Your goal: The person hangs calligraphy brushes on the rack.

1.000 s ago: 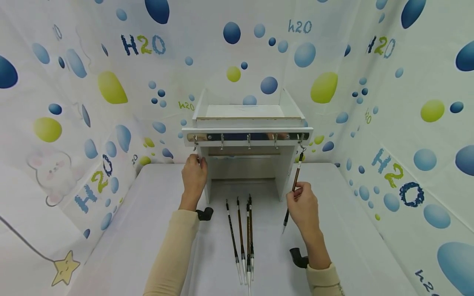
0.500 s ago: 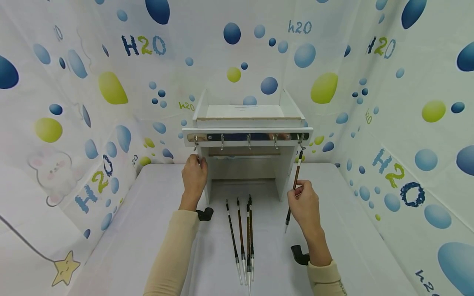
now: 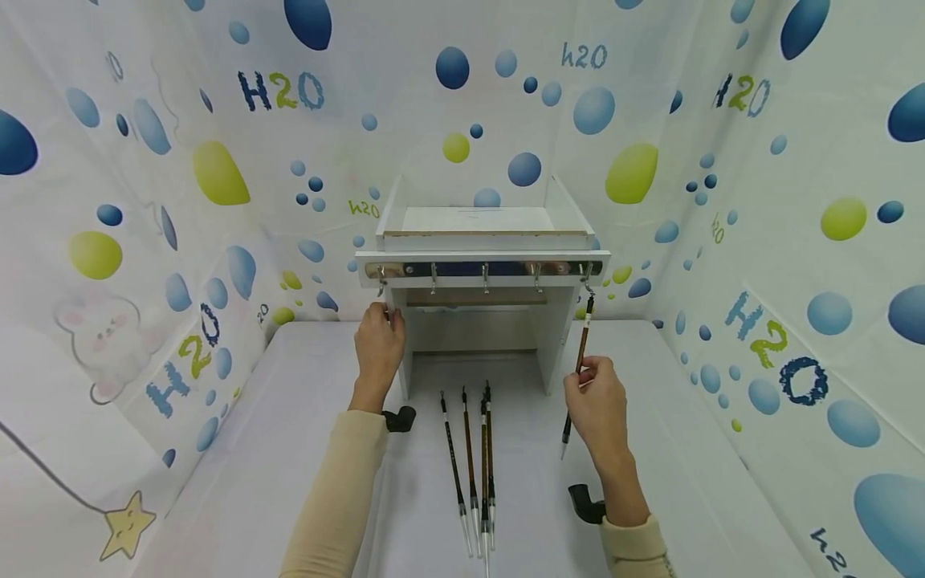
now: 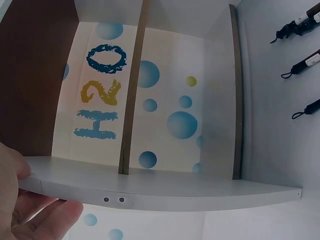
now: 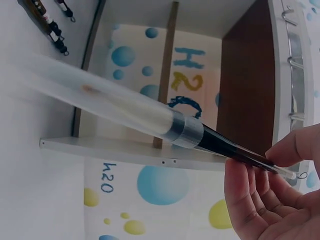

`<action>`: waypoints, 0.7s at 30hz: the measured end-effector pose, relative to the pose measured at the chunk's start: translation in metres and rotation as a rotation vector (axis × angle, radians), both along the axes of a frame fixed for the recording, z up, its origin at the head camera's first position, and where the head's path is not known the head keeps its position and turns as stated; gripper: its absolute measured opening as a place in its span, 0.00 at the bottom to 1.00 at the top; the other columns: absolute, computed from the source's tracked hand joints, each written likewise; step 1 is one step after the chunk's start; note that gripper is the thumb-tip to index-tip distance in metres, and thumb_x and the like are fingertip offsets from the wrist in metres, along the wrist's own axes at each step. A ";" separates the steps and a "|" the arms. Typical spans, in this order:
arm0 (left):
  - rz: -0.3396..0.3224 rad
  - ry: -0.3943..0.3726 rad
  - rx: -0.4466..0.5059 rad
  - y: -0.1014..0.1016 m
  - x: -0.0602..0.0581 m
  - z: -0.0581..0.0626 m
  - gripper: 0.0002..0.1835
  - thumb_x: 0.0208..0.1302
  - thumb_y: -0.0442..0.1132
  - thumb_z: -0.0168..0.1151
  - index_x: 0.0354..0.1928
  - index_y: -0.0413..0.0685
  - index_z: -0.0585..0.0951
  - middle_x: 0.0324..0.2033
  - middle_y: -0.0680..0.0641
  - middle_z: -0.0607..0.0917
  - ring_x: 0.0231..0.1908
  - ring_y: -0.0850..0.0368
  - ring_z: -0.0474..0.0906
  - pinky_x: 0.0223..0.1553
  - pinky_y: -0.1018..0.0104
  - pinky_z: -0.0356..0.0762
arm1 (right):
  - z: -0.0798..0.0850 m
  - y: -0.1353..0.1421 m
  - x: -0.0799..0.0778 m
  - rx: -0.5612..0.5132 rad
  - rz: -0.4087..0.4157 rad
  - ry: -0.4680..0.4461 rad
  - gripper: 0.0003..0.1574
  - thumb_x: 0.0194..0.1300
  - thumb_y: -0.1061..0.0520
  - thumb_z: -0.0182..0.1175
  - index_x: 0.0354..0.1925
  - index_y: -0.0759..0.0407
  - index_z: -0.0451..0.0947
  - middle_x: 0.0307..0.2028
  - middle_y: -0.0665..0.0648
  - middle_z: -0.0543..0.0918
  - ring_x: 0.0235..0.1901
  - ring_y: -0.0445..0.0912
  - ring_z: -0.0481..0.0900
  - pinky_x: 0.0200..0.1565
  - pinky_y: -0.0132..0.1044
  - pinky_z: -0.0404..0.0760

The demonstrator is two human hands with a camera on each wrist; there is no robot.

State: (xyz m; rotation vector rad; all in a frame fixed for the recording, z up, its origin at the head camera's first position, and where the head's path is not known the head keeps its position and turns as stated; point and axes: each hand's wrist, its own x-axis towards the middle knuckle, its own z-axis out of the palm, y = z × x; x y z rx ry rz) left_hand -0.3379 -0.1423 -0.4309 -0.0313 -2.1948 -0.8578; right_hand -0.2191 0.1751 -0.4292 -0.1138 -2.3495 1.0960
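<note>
In the head view my right hand (image 3: 598, 401) pinches a calligraphy brush (image 3: 583, 341) by its brown handle. The brush slants with its loop end up at the rightmost hook (image 3: 588, 275) of a white shelf unit (image 3: 484, 241). Its bristle end points down, under a clear cap (image 5: 100, 97) in the right wrist view. My left hand (image 3: 379, 341) grips the unit's left side panel (image 4: 165, 192), thumb on the inner face and fingers outside. Several more brushes (image 3: 470, 474) lie on the white table before the unit, loops toward it.
A metal hook strip (image 3: 462, 267) runs along the unit's front edge. Black curved wrist mounts show at the left wrist (image 3: 400, 417) and right wrist (image 3: 585, 504). A bubble-patterned curtain (image 3: 275, 152) encloses the table (image 3: 694, 449) at the back and sides.
My right hand has shifted slightly right with the brush, its capped end swinging a little right. The loop end stays near the rightmost hook. My left hand has not moved.
</note>
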 end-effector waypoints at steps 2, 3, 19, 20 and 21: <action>-0.004 -0.009 0.005 0.000 0.000 0.000 0.12 0.69 0.35 0.58 0.43 0.29 0.78 0.36 0.31 0.84 0.34 0.33 0.84 0.34 0.39 0.80 | -0.001 0.000 0.000 -0.007 -0.010 0.018 0.19 0.66 0.62 0.55 0.53 0.71 0.72 0.35 0.66 0.84 0.31 0.54 0.83 0.25 0.32 0.75; -0.003 -0.013 0.006 -0.001 0.000 0.000 0.12 0.69 0.35 0.58 0.43 0.29 0.78 0.36 0.31 0.84 0.35 0.33 0.84 0.35 0.39 0.80 | -0.001 0.000 0.000 -0.010 -0.013 0.028 0.19 0.66 0.62 0.55 0.53 0.71 0.72 0.36 0.66 0.84 0.31 0.54 0.84 0.25 0.31 0.76; -0.007 -0.025 0.006 -0.002 -0.002 -0.002 0.11 0.69 0.35 0.57 0.43 0.30 0.78 0.36 0.31 0.84 0.36 0.33 0.84 0.35 0.39 0.80 | -0.001 -0.002 0.001 -0.007 -0.011 -0.014 0.20 0.69 0.60 0.60 0.55 0.68 0.69 0.37 0.65 0.84 0.32 0.53 0.83 0.26 0.31 0.75; -0.008 -0.027 0.007 -0.003 -0.002 -0.001 0.12 0.69 0.35 0.57 0.43 0.30 0.78 0.36 0.31 0.84 0.36 0.33 0.84 0.35 0.39 0.80 | -0.001 -0.002 0.001 -0.001 -0.013 -0.016 0.20 0.69 0.59 0.60 0.55 0.67 0.69 0.37 0.64 0.84 0.32 0.53 0.83 0.26 0.31 0.75; -0.008 -0.030 0.009 -0.003 -0.002 -0.001 0.12 0.70 0.35 0.57 0.43 0.30 0.78 0.37 0.31 0.84 0.36 0.33 0.84 0.35 0.39 0.80 | -0.002 -0.002 0.002 0.004 -0.012 -0.016 0.20 0.69 0.59 0.60 0.54 0.67 0.69 0.36 0.64 0.84 0.32 0.53 0.83 0.26 0.31 0.75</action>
